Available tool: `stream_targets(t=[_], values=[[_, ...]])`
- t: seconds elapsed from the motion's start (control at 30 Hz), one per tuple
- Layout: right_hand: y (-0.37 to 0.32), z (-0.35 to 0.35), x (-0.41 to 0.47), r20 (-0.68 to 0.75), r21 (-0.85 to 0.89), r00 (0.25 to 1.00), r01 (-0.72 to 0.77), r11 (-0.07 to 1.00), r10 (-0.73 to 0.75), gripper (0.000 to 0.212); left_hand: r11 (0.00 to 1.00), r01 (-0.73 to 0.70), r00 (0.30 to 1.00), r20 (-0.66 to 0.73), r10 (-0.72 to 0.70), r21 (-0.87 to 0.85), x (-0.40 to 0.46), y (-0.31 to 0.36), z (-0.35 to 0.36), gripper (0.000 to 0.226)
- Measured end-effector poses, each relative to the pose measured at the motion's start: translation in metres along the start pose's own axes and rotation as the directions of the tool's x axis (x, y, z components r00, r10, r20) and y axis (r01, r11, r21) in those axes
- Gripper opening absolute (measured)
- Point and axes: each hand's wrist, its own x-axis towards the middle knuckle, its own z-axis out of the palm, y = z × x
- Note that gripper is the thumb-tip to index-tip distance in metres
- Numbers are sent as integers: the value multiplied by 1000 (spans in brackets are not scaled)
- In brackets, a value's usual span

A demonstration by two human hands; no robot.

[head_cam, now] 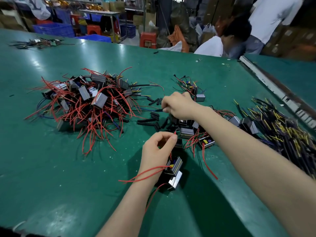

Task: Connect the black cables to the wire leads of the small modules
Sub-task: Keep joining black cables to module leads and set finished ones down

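On the green table (pixel 51 168), in the head view: left hand (pixel 158 149) curled, thumb and forefinger pinched on a red wire lead (pixel 174 133) near its tip. Just below that hand, partly under its heel, sat 2 small modules (pixel 174 175) with silvery cases, red leads looping across the wrist. Farther out, right hand (pixel 178 105) closed in a loose fist, fingertips gripped on a short black piece (pixel 159 110) joined to a thin blue wire; exactly how the fingers wrapped it could not be told. Between the 2 hands lay loose black sleeve pieces (pixel 148 120), scattered and apart from both grips. Beneath the right forearm rested a cluster of further modules (pixel 188 131), 1 open-faced with yellow parts showing. At the left, well apart, stood a big heap of modules tangled in red leads (pixel 89 100). At the right edge lay the pile of black cables (pixel 282 134) with yellow and blue ends, untouched by either hand. Beyond the table sat blue crates (pixel 54 29), contents hidden, and red stools (pixel 147 40).
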Motion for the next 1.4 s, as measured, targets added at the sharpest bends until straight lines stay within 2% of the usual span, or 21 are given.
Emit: stream_targets(t=[0.07,0.13,0.17,0.23,0.33,0.43,0.73,0.93,1.2,1.33,1.4], values=[[-1,-8,-20,-121,316,985,-80,945,124,22,1000,-27,1000,8,27,7,0,-1,0,7],[-7,-13,-50,-211,626,956,-28,779,204,37,999,-38,999,28,38,2,-1,-1,2,9],[-12,-13,-67,-261,721,938,32,692,228,42,999,-42,998,38,42,-2,-1,-1,3,10],[-23,-8,-95,-321,831,909,136,539,265,43,998,-59,997,53,59,-3,-1,-2,4,14],[-35,7,-121,-348,913,845,206,352,406,31,997,-82,995,61,82,-5,-1,-2,4,17],[-40,18,-132,-329,941,773,224,252,542,20,996,-85,993,80,85,-5,-2,-3,4,14],[-47,21,-137,-369,927,707,233,295,603,16,996,-89,990,113,88,7,-3,-6,3,13],[-51,21,-137,-317,944,788,207,257,528,17,994,-106,987,125,100,39,-2,-10,2,16],[-46,25,-141,-303,913,818,102,396,489,20,990,-109,989,112,99,86,0,-13,2,12],[-49,28,-141,-294,883,835,50,466,466,20,999,-40,998,47,39,9,2,-12,2,32],[-49,26,-142,-291,894,835,63,444,467,17,999,-42,998,57,41,9,1,-12,3,35]])
